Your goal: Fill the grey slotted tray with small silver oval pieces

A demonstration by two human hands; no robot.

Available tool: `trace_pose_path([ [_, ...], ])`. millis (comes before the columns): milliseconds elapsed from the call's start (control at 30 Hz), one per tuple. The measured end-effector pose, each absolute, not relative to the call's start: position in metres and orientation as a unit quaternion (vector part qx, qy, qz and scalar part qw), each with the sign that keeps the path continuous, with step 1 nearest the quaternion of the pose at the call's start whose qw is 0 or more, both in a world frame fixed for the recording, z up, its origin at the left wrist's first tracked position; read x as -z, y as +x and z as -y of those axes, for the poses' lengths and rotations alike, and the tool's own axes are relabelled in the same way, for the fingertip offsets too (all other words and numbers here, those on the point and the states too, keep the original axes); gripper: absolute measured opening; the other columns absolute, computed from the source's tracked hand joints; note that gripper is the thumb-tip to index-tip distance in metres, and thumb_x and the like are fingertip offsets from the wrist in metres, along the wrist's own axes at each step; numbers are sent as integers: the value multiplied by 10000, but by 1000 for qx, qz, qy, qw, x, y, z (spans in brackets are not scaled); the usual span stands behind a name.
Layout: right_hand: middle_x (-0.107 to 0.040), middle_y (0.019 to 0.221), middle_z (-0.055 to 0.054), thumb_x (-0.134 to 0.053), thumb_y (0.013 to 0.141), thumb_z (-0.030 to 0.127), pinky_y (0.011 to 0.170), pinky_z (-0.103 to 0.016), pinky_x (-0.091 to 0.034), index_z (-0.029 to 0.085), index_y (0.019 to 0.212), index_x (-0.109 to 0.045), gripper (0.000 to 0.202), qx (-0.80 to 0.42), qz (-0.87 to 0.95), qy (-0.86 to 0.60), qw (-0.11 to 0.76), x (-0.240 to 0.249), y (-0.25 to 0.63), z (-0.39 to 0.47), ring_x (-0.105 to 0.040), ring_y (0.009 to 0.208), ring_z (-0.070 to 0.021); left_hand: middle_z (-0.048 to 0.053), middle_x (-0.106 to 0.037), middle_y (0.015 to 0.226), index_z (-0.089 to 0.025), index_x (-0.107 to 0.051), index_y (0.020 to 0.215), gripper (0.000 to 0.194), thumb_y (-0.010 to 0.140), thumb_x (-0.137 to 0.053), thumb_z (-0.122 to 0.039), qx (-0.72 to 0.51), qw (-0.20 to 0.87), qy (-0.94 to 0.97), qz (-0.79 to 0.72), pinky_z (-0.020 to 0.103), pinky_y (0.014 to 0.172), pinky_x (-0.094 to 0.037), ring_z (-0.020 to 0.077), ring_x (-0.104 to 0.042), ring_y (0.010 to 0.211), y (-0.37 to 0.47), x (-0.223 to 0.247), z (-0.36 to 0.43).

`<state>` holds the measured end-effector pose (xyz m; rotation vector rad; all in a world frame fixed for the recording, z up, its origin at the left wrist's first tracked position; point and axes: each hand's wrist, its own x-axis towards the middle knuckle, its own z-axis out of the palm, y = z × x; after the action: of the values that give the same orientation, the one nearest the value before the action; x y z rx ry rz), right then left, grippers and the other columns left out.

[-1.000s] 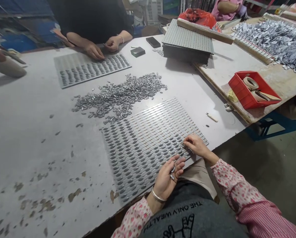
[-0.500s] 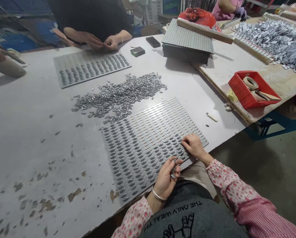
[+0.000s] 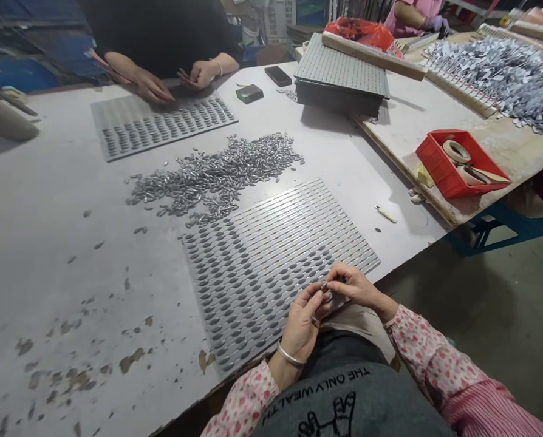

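Note:
My left hand is curled around a few small grey leaf-shaped pieces, mostly hidden by its fingers. Thumb and forefinger of my right hand pinch one such piece at the left fingertips. Both hands are over the near right edge of a flat grooved board. Dark oval pieces sit in rows along the board's left side and near edge; its upper right part shows bare pale grooves. Beyond the board lies a loose heap of the same silvery pieces.
Across the white table, a person in black has both hands over another board. A stack of boards stands at the back. On the right are a small white-handled tool and a red bin holding tape rolls.
My right hand has come off the board's pieces and moved left to meet my left fingertips. The person opposite has spread their hands apart.

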<state>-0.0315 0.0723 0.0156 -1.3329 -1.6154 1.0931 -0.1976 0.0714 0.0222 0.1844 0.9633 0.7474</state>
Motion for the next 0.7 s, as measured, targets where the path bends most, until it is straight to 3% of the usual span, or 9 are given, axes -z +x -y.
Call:
trace_pose_path([
  [100,-605,748,-17,-544,841,308,660,-265,-385,183,777,-606,153,-344,630,-594,363,-8,-18,-78,-511,721,-145,127,-670,994,-89,-613,972,212,775,-548,-49,-327,845,46,-421,212,758,-523,151,-630,913,-200,-31,-73],
  [167,-616,752,-19,-558,830,276,704,-287,-369,185,755,-601,126,-277,643,-636,324,-1,-9,-81,-500,746,-158,157,-660,1036,-69,-588,1034,252,803,-493,-36,-293,861,29,-414,186,731,-528,135,-641,888,-202,-36,-73],
  [267,-629,777,-17,-568,822,258,735,-300,-337,190,753,-603,103,-220,662,-668,261,6,-5,-83,-489,772,-166,157,-659,1041,-78,-558,1092,266,838,-480,-82,-272,865,22,-421,167,661,-533,120,-653,827,-202,-40,-72],
  [433,-628,778,-16,-568,815,266,719,-306,-286,196,725,-599,118,-150,670,-703,186,4,-14,-83,-482,810,-180,165,-628,1102,-72,-583,1037,223,845,-501,-149,-287,870,4,-402,314,873,-500,223,-597,1026,-202,-37,-71],
  [700,-605,747,-23,-590,795,301,693,-308,-312,190,729,-578,130,-145,648,-722,194,-4,-11,-84,-483,779,-188,130,-595,1163,-120,-555,1126,296,855,-482,-212,-276,882,-37,-379,329,937,-440,210,-561,1078,-204,-37,-73],
])
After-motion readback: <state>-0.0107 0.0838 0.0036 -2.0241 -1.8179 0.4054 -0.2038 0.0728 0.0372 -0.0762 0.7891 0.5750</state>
